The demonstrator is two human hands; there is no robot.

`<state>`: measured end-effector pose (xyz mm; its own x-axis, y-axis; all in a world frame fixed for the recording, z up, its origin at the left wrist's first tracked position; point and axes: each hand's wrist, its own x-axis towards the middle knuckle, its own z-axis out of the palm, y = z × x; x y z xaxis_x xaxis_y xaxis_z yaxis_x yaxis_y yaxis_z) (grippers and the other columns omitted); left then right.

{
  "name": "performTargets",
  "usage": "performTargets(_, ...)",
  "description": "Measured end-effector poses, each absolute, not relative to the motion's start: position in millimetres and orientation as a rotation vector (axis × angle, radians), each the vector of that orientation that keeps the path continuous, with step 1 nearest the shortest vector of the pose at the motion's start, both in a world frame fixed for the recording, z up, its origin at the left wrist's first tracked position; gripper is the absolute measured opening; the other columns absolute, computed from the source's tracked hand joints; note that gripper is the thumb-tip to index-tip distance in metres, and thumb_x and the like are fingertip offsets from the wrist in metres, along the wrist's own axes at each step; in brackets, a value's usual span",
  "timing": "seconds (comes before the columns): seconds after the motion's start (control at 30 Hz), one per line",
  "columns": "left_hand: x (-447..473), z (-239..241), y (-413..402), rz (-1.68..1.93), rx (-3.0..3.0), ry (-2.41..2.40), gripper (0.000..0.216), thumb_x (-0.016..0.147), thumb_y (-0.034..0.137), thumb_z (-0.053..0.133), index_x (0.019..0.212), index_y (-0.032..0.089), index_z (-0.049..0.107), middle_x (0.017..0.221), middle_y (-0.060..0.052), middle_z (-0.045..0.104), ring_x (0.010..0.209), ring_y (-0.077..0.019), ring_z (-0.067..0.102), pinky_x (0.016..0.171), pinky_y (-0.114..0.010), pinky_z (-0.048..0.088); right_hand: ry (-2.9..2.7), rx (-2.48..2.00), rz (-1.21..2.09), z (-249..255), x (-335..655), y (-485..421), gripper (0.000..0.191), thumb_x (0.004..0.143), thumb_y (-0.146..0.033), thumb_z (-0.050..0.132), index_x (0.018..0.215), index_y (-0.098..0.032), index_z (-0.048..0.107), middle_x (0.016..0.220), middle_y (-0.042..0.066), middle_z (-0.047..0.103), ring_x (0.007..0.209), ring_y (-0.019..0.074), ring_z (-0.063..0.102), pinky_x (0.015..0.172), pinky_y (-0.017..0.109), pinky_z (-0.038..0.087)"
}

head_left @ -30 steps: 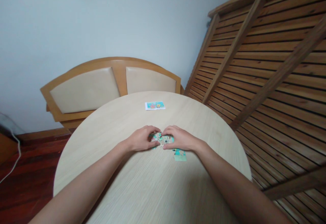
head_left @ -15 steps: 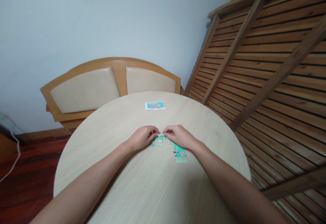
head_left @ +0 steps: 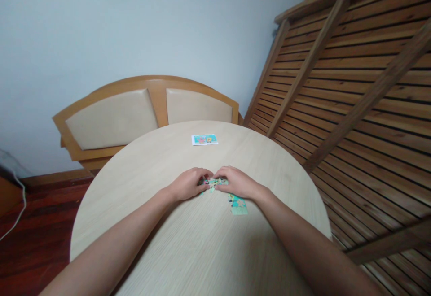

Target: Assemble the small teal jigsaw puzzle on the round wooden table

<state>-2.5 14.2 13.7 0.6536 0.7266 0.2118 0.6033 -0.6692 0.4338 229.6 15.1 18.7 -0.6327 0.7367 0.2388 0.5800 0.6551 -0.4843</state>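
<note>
A small heap of loose jigsaw puzzle pieces [head_left: 213,182], teal with pink and yellow bits, lies between my two hands on the table. My left hand [head_left: 190,184] curls round the heap's left side, thumb and fingers gripping pieces there. From the right, my right hand [head_left: 234,181] closes on the heap in the same way. Just below the right hand lies a joined section of puzzle [head_left: 238,205], partly covered by that hand. Which single pieces the fingers touch is too small to make out.
The round pale wooden table [head_left: 182,242] fills the middle. Toward its far edge lies a picture card [head_left: 205,140] with a teal cartoon print. Beyond stands a padded headboard [head_left: 158,101]; a slatted wooden panel [head_left: 353,107] leans at the right.
Both hands have lowered their fingers around the heap, and the pieces between them are bunched closer together. The joined section and the card stay in place.
</note>
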Motion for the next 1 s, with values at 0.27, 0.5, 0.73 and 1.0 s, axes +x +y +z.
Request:
performTargets(0.27, 2, 13, 17, 0.592, 2.521, 1.171, 0.026, 0.096, 0.023, 0.048, 0.118, 0.02, 0.062, 0.103, -0.007, 0.073, 0.087, -0.0185, 0.068, 0.076, -0.027, 0.049, -2.306, -1.129, 0.623, 19, 220, 12, 0.025, 0.086, -0.017, 0.061, 0.108, -0.019, 0.073, 0.095, 0.006, 0.077, 0.086, 0.0184, 0.07, 0.079, 0.027, 0.05)
performTargets(0.5, -15, 22, 20, 0.56, 2.491, 1.206, 0.034, 0.094, 0.036, 0.054, 0.123, 0.021, 0.061, 0.106, -0.006, 0.072, 0.09, -0.0202, 0.068, 0.078, -0.029, 0.049, -2.342, -1.091, 0.507, 17, 226, 15, 0.026, 0.093, -0.025, 0.056, 0.114, -0.022, 0.072, 0.107, 0.007, 0.074, 0.098, 0.0212, 0.067, 0.09, 0.033, 0.048)
performTargets(0.73, -17, 24, 19, 0.379, 2.55, 0.994, 0.038, 0.082, 0.029, 0.066, 0.119, 0.02, 0.064, 0.105, -0.007, 0.071, 0.091, -0.0212, 0.065, 0.08, -0.03, 0.049, -2.524, -0.976, 0.461, 14, 222, 14, 0.042, 0.08, -0.044, 0.076, 0.113, -0.02, 0.071, 0.112, 0.011, 0.067, 0.11, 0.0259, 0.059, 0.097, 0.038, 0.045)
performTargets(1.0, -10, 20, 19, 0.475, 2.585, 1.02, 0.028, 0.09, 0.015, 0.048, 0.112, 0.02, 0.065, 0.099, -0.004, 0.073, 0.083, -0.0163, 0.066, 0.075, -0.025, 0.048, -2.405, -1.091, 0.519, 17, 216, 13, 0.013, 0.081, -0.015, 0.067, 0.093, -0.018, 0.074, 0.091, 0.005, 0.073, 0.083, 0.0174, 0.065, 0.079, 0.027, 0.046)
